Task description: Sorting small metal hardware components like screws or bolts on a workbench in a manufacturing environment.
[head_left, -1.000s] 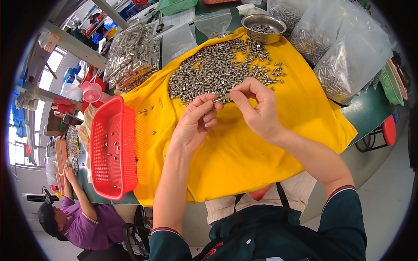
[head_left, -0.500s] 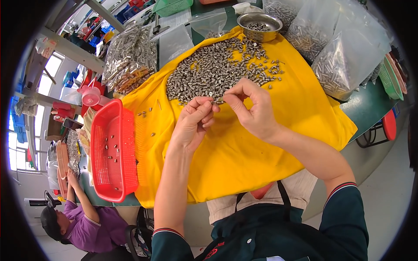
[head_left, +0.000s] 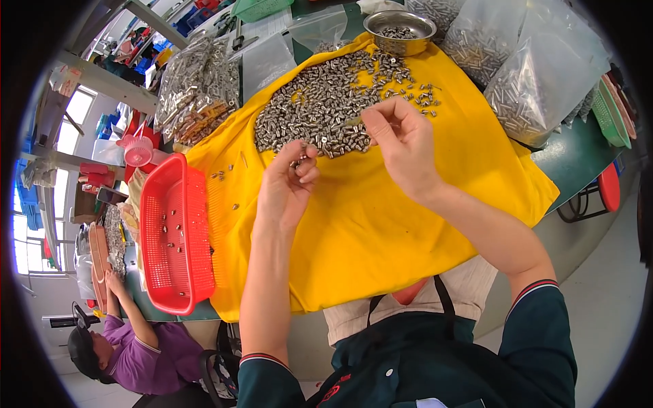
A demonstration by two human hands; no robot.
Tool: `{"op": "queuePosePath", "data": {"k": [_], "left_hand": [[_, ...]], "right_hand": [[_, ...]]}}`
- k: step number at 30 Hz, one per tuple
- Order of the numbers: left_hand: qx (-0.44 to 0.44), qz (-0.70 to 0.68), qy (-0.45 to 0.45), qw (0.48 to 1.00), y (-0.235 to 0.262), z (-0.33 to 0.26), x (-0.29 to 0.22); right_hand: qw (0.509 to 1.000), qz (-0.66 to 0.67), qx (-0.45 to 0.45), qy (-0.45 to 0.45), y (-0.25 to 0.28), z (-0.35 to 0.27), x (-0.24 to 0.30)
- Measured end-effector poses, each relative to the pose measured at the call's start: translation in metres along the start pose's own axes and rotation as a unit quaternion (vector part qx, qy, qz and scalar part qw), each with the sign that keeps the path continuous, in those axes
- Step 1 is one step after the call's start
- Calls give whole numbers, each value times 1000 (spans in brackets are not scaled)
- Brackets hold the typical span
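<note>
A broad pile of small silvery metal cylinders [head_left: 306,109] lies on a yellow cloth [head_left: 381,231]. At the pile's near edge my left hand [head_left: 289,180] is closed, its fingers curled around small metal cylinders [head_left: 298,162] that partly show between them. To its right, over the pile's near right side, my right hand [head_left: 405,146] is closed in a pinch. A thin, short thing [head_left: 354,122] sticks out leftward from its fingertips, too small to name. The two hands are apart.
Left of the cloth stands a red plastic basket [head_left: 178,238] with a few metal pieces inside. A steel bowl [head_left: 401,30] of parts sits at the back, and clear bags of metal parts [head_left: 524,95] stand back right. A person in purple [head_left: 146,357] works at far left.
My hands have drawn apart from nearly meeting. The right has moved away from me with its thin thing, the left slightly leftward; its fingers have curled more around the cylinders.
</note>
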State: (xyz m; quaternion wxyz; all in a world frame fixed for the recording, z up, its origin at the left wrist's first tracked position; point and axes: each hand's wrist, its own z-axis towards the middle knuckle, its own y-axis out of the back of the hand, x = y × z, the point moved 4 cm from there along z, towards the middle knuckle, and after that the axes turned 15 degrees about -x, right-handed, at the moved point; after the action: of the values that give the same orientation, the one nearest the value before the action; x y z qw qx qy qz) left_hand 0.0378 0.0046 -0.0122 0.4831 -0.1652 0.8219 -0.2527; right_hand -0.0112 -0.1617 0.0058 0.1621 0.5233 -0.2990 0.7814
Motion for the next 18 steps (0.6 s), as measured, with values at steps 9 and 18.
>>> {"op": "queuePosePath", "data": {"k": [9,18], "left_hand": [[-84,447,-367,811,0,8,-10],[-64,629,-429,645,-13,5,-7]], "right_hand": [[999,1,22,-24,-2,-2,0],[999,-17,29,-18,-2,-1,3]]}}
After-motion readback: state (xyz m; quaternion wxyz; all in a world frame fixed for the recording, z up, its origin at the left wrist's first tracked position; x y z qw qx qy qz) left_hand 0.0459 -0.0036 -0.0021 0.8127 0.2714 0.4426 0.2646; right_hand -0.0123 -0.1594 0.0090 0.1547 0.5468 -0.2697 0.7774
